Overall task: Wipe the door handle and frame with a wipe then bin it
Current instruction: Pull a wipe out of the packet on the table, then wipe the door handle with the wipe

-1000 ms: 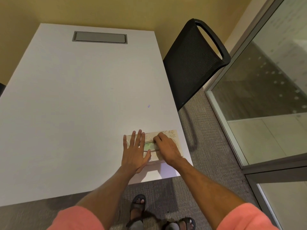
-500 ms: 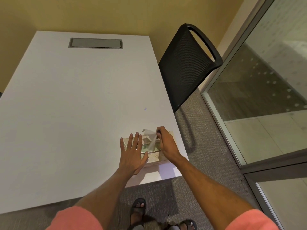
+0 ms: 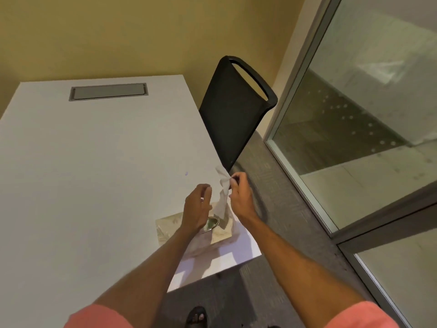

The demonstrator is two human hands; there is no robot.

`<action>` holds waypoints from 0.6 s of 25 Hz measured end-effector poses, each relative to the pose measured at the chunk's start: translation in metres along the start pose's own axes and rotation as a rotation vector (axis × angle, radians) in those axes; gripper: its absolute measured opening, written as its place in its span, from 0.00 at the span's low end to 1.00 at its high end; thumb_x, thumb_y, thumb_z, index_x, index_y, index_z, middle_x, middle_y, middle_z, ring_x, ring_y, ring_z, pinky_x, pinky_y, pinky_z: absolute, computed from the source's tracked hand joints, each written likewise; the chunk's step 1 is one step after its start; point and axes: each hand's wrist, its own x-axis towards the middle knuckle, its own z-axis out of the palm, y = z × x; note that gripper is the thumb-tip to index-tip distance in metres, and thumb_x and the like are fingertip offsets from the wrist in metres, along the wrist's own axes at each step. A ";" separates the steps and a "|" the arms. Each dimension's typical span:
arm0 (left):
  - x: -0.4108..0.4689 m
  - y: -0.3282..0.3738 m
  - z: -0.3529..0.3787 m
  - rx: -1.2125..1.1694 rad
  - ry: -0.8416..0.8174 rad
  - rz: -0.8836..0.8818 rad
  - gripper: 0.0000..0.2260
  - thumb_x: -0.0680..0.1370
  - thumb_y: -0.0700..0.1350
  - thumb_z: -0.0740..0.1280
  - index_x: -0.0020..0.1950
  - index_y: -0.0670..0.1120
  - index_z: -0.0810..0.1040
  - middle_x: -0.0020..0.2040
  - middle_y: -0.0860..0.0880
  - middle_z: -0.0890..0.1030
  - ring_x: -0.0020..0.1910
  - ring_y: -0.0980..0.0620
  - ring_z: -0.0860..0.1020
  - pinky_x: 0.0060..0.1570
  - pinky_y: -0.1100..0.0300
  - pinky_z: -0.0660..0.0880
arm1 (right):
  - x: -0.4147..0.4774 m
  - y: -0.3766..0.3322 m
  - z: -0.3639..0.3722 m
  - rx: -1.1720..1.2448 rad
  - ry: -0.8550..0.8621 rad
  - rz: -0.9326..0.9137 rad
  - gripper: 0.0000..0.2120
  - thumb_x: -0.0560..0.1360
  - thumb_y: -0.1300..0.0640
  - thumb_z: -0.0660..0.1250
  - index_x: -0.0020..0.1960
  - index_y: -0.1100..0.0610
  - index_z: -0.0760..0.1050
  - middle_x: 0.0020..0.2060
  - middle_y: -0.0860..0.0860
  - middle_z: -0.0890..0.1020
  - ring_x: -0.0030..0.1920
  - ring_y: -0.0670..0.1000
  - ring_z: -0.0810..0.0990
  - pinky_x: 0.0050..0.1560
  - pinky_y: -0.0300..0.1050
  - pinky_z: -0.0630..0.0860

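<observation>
A white desk (image 3: 82, 162) fills the left of the view, with a black chair (image 3: 231, 110) at its far right edge and a glass wall (image 3: 354, 114) beyond. Near the desk's front right corner sits a pale patterned wipe box (image 3: 170, 227). The left hand (image 3: 197, 207) hovers over the box, fingers loose, its grip released. The right hand (image 3: 240, 194) pinches a white wipe (image 3: 222, 192) in its grip, the sheet stretched upward from the box's opening.
</observation>
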 end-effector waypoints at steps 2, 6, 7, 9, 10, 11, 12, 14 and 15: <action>0.009 0.028 0.019 -0.191 -0.136 -0.015 0.11 0.84 0.51 0.59 0.55 0.49 0.79 0.51 0.50 0.83 0.51 0.52 0.81 0.54 0.55 0.78 | 0.002 -0.001 -0.021 -0.031 0.049 -0.026 0.06 0.82 0.60 0.56 0.54 0.61 0.70 0.46 0.56 0.78 0.45 0.52 0.77 0.44 0.43 0.77; 0.016 0.069 0.069 -0.292 -0.312 -0.043 0.06 0.81 0.52 0.64 0.47 0.54 0.80 0.46 0.52 0.83 0.48 0.53 0.82 0.49 0.61 0.79 | 0.007 0.008 -0.073 -0.064 0.091 -0.027 0.06 0.80 0.60 0.61 0.54 0.60 0.74 0.49 0.55 0.80 0.49 0.50 0.80 0.48 0.40 0.79; 0.016 0.077 0.082 -0.324 -0.324 -0.070 0.05 0.81 0.49 0.66 0.48 0.53 0.80 0.46 0.52 0.83 0.48 0.51 0.82 0.49 0.59 0.80 | 0.009 0.011 -0.089 -0.061 0.106 -0.015 0.06 0.80 0.60 0.62 0.55 0.59 0.76 0.50 0.54 0.80 0.50 0.49 0.80 0.48 0.39 0.78; 0.018 0.092 0.107 -0.384 -0.362 -0.149 0.05 0.80 0.45 0.67 0.53 0.47 0.80 0.48 0.50 0.83 0.48 0.51 0.83 0.48 0.59 0.82 | 0.013 0.020 -0.124 -0.028 0.192 0.006 0.07 0.79 0.61 0.63 0.55 0.59 0.78 0.50 0.53 0.81 0.50 0.49 0.80 0.46 0.34 0.76; 0.019 0.099 0.120 -0.401 -0.388 -0.180 0.06 0.80 0.43 0.67 0.56 0.44 0.80 0.49 0.49 0.83 0.47 0.52 0.83 0.45 0.61 0.82 | 0.015 0.025 -0.143 0.013 0.262 0.022 0.07 0.79 0.62 0.63 0.54 0.59 0.79 0.49 0.53 0.82 0.50 0.49 0.80 0.45 0.33 0.75; 0.019 0.109 0.135 -0.414 -0.424 -0.199 0.07 0.80 0.41 0.67 0.57 0.43 0.79 0.50 0.48 0.83 0.47 0.52 0.83 0.42 0.62 0.81 | 0.016 0.031 -0.164 0.073 0.332 0.050 0.08 0.78 0.63 0.64 0.55 0.59 0.79 0.49 0.53 0.82 0.49 0.50 0.80 0.45 0.31 0.75; 0.018 0.118 0.149 -0.440 -0.458 -0.212 0.07 0.80 0.40 0.67 0.57 0.42 0.79 0.50 0.47 0.83 0.45 0.52 0.84 0.40 0.63 0.81 | 0.018 0.037 -0.184 0.150 0.372 0.099 0.08 0.78 0.62 0.64 0.57 0.59 0.77 0.50 0.55 0.82 0.49 0.50 0.79 0.45 0.31 0.76; 0.016 0.138 0.178 -0.502 -0.533 -0.227 0.05 0.80 0.38 0.66 0.55 0.41 0.79 0.50 0.43 0.83 0.44 0.50 0.84 0.43 0.57 0.81 | 0.019 0.047 -0.221 0.332 0.350 0.260 0.12 0.79 0.58 0.64 0.62 0.56 0.74 0.51 0.57 0.81 0.45 0.50 0.80 0.43 0.37 0.78; 0.014 0.148 0.192 -0.513 -0.572 -0.234 0.05 0.80 0.37 0.66 0.55 0.41 0.79 0.51 0.41 0.83 0.47 0.46 0.83 0.48 0.51 0.82 | 0.018 0.052 -0.239 0.398 0.310 0.329 0.13 0.79 0.56 0.64 0.63 0.54 0.72 0.49 0.56 0.82 0.42 0.49 0.80 0.39 0.39 0.78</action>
